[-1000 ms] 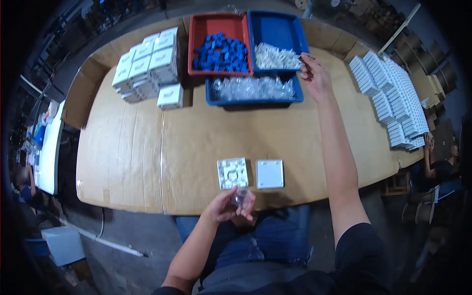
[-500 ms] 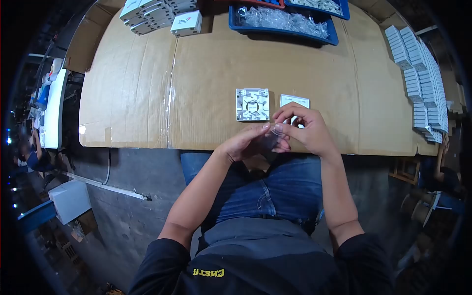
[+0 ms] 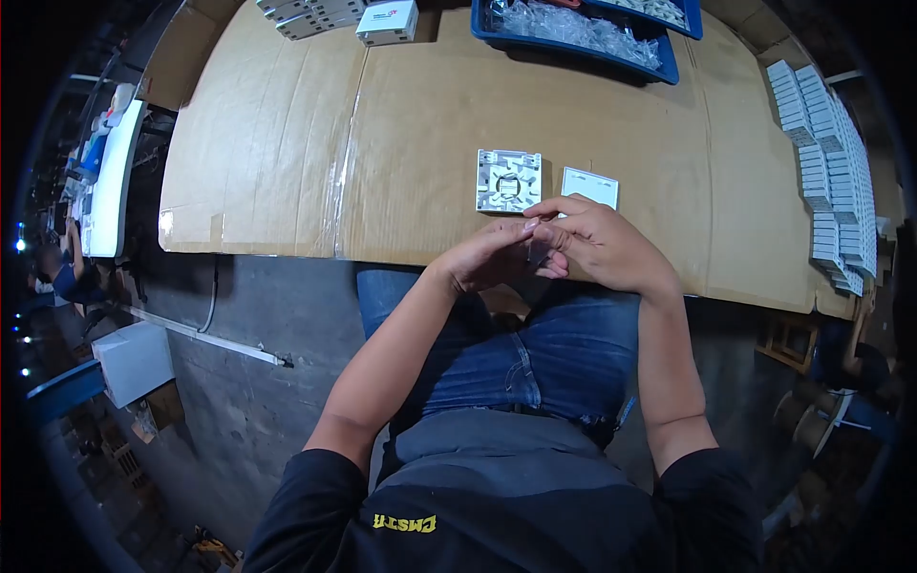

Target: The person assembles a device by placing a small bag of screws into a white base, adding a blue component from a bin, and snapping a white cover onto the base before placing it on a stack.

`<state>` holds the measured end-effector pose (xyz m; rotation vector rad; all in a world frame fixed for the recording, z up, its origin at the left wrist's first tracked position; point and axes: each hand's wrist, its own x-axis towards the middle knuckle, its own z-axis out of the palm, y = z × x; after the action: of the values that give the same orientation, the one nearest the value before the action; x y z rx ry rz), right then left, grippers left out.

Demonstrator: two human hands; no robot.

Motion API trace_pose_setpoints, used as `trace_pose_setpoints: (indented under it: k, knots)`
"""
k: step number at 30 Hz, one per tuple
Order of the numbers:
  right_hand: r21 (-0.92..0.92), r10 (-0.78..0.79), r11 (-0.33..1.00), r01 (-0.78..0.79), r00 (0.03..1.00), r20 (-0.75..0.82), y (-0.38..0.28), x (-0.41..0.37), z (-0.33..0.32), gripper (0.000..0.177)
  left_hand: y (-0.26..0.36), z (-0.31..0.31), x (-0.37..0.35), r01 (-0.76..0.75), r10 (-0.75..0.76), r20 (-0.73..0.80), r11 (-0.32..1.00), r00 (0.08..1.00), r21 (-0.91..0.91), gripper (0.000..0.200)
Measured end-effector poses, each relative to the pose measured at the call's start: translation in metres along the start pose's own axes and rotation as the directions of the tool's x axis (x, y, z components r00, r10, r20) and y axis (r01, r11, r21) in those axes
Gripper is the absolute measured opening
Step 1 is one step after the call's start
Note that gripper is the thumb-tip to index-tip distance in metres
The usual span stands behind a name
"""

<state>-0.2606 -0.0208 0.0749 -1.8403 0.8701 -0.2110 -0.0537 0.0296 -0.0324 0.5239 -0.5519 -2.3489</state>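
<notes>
Both hands meet just past the table's near edge. My left hand (image 3: 489,256) is closed around a small clear plastic bag (image 3: 538,252), mostly hidden by the fingers. From the right, my right hand (image 3: 602,244) pinches at the same bag, its fingers against those of my left hand. Beyond them lies an open white square box (image 3: 509,181) with a round part at its middle. A flat white cover (image 3: 590,187) rests to the right of it, partly behind my right hand.
Blue trays (image 3: 583,38) of clear plastic bags stand at the back. White boxes (image 3: 387,23) are piled at the back left, and tall stacks (image 3: 826,162) line the right edge. Another person (image 3: 72,272) is at a white table (image 3: 113,191) far left.
The view has shifted, so the table and its items appear slightly higher and further right. My right hand's fingers have closed in over my left hand, and less of the bag shows.
</notes>
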Motion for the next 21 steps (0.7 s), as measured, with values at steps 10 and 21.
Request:
trace_pose_setpoints:
  k: [10, 21]
  knots:
    - [0.05, -0.047, 0.998, 0.045, 0.998, 0.047, 0.016, 0.006, 0.004, 0.035, -0.003, -0.005, 0.0, -0.01, 0.011, 0.013, 1.0, 1.0, -0.029, 0.061]
    - [0.281, 0.076, 0.952, -0.12, 0.984, 0.164, 0.003, 0.004, -0.007, 0.026, -0.006, -0.006, 0.004, 0.005, 0.001, 0.081, 0.997, 0.997, -0.08, 0.054]
